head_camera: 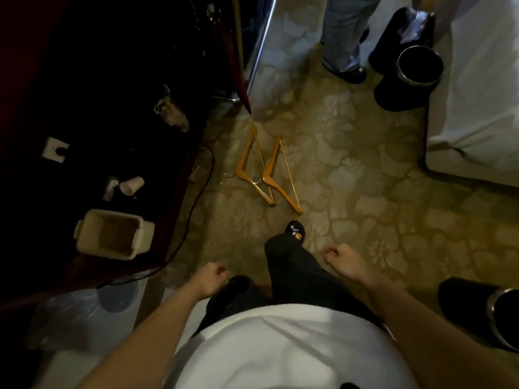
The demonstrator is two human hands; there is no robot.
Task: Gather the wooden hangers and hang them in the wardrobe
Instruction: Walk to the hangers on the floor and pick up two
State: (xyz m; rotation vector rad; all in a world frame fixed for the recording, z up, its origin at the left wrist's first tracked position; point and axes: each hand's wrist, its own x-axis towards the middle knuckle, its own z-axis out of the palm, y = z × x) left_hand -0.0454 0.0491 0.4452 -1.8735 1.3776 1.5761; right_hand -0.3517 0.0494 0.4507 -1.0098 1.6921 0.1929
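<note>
Two wooden hangers lie side by side on the patterned carpet ahead of my feet: the left hanger [243, 164] and the right hanger [276, 175], their metal hooks overlapping between them. My left hand [210, 277] is curled into a loose fist with nothing in it, low at my left hip. My right hand [341, 261] is also curled and holds nothing, beside my forward right leg. Both hands are well short of the hangers. The wardrobe's mirrored sliding door [259, 43] stands at the top centre, beyond the hangers.
A dark wooden desk [92, 153] on the left carries a beige bin [112, 234], paper cups [131, 185] and a trailing black cable [193, 209]. Another person's legs [344, 37] stand top right next to black bins [418, 66]. A white bed [477, 108] fills the right.
</note>
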